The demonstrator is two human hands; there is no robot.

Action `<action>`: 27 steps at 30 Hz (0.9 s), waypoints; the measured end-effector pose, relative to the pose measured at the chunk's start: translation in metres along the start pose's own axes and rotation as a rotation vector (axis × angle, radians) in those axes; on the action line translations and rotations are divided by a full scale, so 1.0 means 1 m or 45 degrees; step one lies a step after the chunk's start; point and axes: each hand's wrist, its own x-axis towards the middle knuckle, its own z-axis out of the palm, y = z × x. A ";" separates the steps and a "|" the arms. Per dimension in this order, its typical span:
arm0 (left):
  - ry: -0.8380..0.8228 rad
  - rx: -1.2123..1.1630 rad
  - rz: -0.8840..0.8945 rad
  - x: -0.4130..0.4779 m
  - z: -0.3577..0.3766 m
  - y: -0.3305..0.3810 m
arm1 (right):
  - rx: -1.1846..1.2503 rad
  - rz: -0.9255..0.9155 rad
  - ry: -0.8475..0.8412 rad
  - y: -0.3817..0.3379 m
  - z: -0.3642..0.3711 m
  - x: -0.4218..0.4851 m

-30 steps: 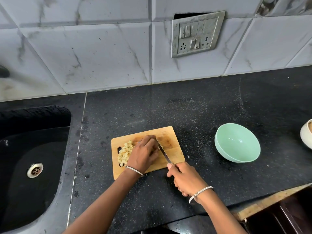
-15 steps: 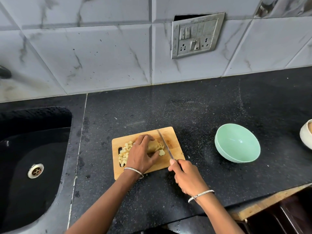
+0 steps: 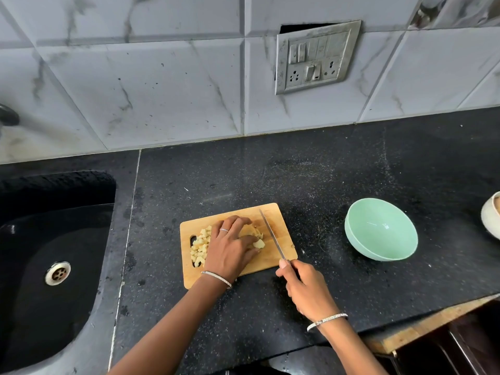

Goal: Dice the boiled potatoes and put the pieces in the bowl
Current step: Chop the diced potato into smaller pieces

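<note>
A small wooden cutting board (image 3: 281, 220) lies on the black counter. A pile of diced potato pieces (image 3: 200, 246) sits at its left end. My left hand (image 3: 230, 246) curls over a partly cut potato (image 3: 255, 235) in the middle of the board and holds it down. My right hand (image 3: 307, 289) grips the handle of a knife (image 3: 272, 234), whose blade lies along the board just right of the potato. A mint green bowl (image 3: 381, 232) stands to the right of the board with nothing visible inside.
A black sink (image 3: 54, 253) with a metal drain is at the left. The rim of a white vessel (image 3: 491, 217) shows at the right edge. A switch and socket plate (image 3: 315, 58) hangs on the tiled wall. The counter's front edge runs near my right wrist.
The knife has come off the potato and shifted right, its blade now lying beside it. My left hand has slid left a little, uncovering the potato's cut end.
</note>
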 end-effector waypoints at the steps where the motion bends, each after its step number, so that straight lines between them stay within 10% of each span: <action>1: 0.019 0.038 0.017 0.001 0.001 0.001 | 0.000 0.001 0.000 0.000 0.001 0.000; 27: 0.005 -0.475 -0.439 0.002 0.003 0.013 | -0.209 -0.107 -0.095 -0.002 0.005 0.003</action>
